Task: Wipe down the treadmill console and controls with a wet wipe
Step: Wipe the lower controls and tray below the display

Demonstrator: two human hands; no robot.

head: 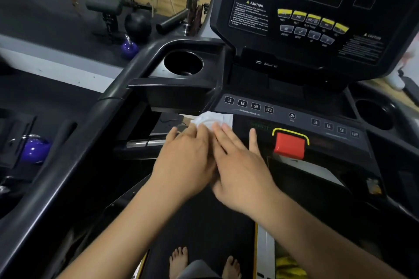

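A person stands barefoot on a gym treadmill, both hands working a white wet wipe (215,120) at the near edge of the control panel (301,118), just left of the red stop button (289,147). The left hand (184,161) and right hand (240,165) sit side by side and touching. Their fingers lie fairly straight over the crumpled wipe and appear to press it down rather than pinch it, though the thumbs are hidden. One right-hand finger is splayed toward the button.

The job looks barely begun. Beyond the button, the numbered incline keys (248,105) and the fan key (292,116) appear untouched. So does the upright console (317,7) with its yellow keys (313,19), far above the button.

The wipe would probably clean better spread flat under one palm and drawn in overlapping passes from the panel's left end toward the button. Light pressure over the keys should avoid triggering them. Going around the button's yellow surround, not across it, seems sensible. The cup holder (183,63), up and left of the button, may want a pass too.
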